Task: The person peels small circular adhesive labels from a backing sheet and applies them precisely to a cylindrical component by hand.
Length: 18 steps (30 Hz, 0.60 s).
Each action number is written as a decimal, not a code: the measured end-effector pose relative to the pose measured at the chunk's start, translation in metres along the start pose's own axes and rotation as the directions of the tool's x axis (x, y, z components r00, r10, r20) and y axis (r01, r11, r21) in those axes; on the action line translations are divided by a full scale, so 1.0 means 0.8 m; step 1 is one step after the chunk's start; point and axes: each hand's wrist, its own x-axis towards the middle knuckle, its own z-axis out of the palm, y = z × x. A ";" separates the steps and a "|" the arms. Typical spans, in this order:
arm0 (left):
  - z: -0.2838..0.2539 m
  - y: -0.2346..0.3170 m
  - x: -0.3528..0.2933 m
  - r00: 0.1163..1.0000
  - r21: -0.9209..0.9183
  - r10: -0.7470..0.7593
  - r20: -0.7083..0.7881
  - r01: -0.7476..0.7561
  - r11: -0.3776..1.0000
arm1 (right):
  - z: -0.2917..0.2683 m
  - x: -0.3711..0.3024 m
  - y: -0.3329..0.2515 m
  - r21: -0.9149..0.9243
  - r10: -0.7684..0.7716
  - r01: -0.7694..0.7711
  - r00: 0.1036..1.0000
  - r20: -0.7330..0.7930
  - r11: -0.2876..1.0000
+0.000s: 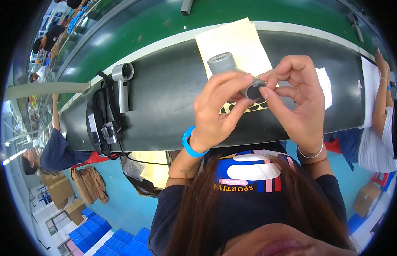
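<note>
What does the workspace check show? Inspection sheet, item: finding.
Surface: black tabletop
Work items: gray hair-dryer-shaped device; black discs on yellow sheet
Clutter: second gray device and black strapped gear at left; white sheet at right
Hands: left hand grips the device; right hand has fingertips at its dark round end
Cables: black cable by the gear
Surroundings: green surface beyond; co-workers both sides; cartons lower left

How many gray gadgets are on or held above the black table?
2: a held gadget in the left hand, the right hand at its dark end; and a loose gadget lying farther left, beside a black strapped device. The hands could hide others.
</note>
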 end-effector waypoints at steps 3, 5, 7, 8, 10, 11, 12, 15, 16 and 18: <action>0.002 -0.004 -0.002 0.998 -0.004 0.046 -0.035 -0.047 0.999 | -0.002 -0.001 -0.001 -0.040 -0.012 0.012 1.000 0.015 0.999; 0.003 -0.006 -0.002 0.995 0.067 0.098 -0.017 -0.097 0.993 | -0.002 -0.002 -0.003 -0.053 0.002 -0.001 1.000 0.010 0.999; 0.003 -0.007 -0.003 0.989 0.089 0.147 -0.028 -0.144 0.986 | -0.001 -0.003 -0.002 -0.082 -0.011 0.011 1.000 0.004 0.997; 0.003 -0.007 -0.003 0.989 0.088 0.147 -0.028 -0.145 0.986 | -0.001 -0.003 -0.001 -0.107 -0.024 0.023 1.000 -0.002 0.994; 0.004 -0.007 -0.003 0.990 0.103 0.141 -0.008 -0.139 0.985 | -0.001 -0.003 -0.002 -0.125 -0.023 0.022 1.000 -0.007 0.992; 0.004 -0.008 -0.003 0.990 0.101 0.141 -0.008 -0.140 0.985 | -0.001 -0.003 -0.003 -0.144 -0.024 0.021 1.000 -0.013 0.989; 0.004 -0.008 -0.003 0.989 0.105 0.148 -0.008 -0.146 0.984 | -0.001 -0.002 -0.003 -0.146 -0.024 0.021 1.000 -0.014 0.989; 0.006 -0.009 0.001 0.986 0.109 0.165 -0.002 -0.164 0.980 | -0.002 -0.001 -0.003 -0.208 -0.055 0.049 0.998 -0.022 0.977; 0.006 -0.008 0.003 0.985 0.111 0.175 0.003 -0.175 0.978 | -0.003 0.000 -0.003 -0.222 -0.058 0.051 0.998 -0.025 0.974; 0.001 -0.008 0.004 0.983 0.139 0.184 0.007 -0.184 0.973 | 0.000 0.002 -0.002 -0.235 -0.062 0.056 0.998 -0.017 0.970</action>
